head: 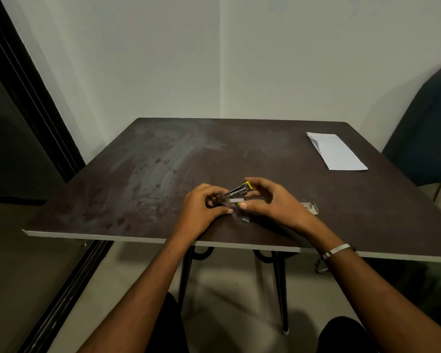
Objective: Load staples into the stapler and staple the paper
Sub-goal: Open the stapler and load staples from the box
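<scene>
Loading step in hand. Left hand (201,208) grips the base of the stapler (236,196), lid hinged up, above the counter (138,174). Right hand (267,200) pinches its yellow-tipped end; staple strip not clearly discernible. Staple box (309,207) lies just right. Folded paper (337,152) sits well apart, far right. Next, judged: seat staples, close lid.

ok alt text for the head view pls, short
Two bare hands, left hand and right hand, hold a small opened yellow-and-black stapler over a dark brown table. A folded white paper lies at the far right.
</scene>
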